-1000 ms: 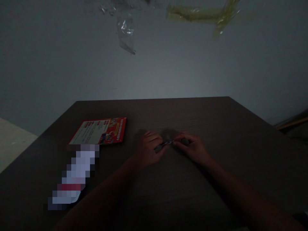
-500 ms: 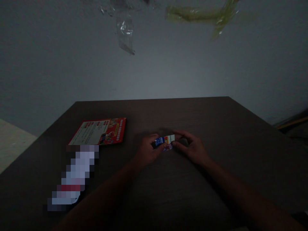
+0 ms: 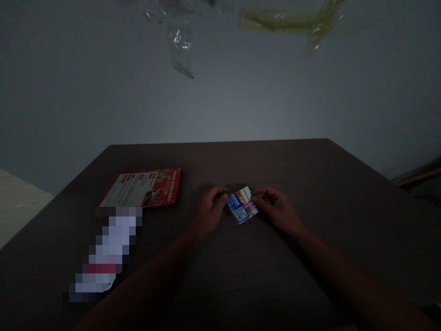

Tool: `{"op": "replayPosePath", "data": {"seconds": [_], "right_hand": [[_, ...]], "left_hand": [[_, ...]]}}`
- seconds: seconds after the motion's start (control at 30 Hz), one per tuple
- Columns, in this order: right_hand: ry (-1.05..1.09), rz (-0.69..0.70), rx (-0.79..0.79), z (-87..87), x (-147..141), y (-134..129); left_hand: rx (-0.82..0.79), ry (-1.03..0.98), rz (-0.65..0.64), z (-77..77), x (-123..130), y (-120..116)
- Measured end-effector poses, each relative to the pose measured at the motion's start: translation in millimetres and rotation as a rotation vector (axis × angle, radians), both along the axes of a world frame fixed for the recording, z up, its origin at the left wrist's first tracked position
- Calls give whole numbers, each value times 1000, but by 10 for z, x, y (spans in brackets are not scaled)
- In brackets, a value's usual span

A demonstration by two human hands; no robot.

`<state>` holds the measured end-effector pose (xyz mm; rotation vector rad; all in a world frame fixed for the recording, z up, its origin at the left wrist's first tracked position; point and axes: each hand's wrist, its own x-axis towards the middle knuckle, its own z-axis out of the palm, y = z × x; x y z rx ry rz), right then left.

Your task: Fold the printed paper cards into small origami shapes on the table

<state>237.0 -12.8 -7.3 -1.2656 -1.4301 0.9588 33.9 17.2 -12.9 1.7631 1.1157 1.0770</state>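
Observation:
A small printed card [image 3: 242,205] with blue, white and red-yellow areas and a square QR code faces up in the middle of the head view, tilted. My left hand [image 3: 212,207] pinches its left edge, thumb on the near side and the index finger curled behind. At the opposite edge, my right hand [image 3: 274,204] grips the card between thumb and fingers. The fingertips behind the card are partly hidden. Both hands are just over the dark table.
A red and white printed box or booklet [image 3: 141,189] lies on the brown table [image 3: 220,161] to the left. Nearer me is a long pale item [image 3: 110,248], blurred by pixels. Behind the table rises a grey wall [image 3: 220,101] with clear tape [image 3: 181,50] and yellowish tape [image 3: 282,20].
My left thumb has drawn back to the card's left edge. The card has turned, and more of its face shows, with the QR code now uncovered.

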Motion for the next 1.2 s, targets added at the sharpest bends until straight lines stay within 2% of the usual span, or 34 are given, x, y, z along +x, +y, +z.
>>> {"op": "replayPosePath", "data": {"seconds": [0.1,0.23,0.37,0.5,0.67,0.77,0.93,1.2], "right_hand": [[24,-33,-71,-40,25,26],[72,-33,-105,-97,59,62],[30,21,-94,-108,50,66],[-175,112,-12,-71,29,40],[-417,228,188,-18,65,14],[-588,245,290,-3,90,-4],[-814,247,332,16,96,-36],[-973,325,382,48,145,-23]], "left_hand": [[188,131,7,18,-23,-12],[552,376,-128,83,-32,-61],[722,572,-254,112,-22,-94],[732,740,-326,70,-26,-85],[676,861,-321,24,-39,-53],[640,885,-311,29,-39,-50],[617,877,-318,36,-28,-61],[605,856,-337,58,-30,-62]]}}
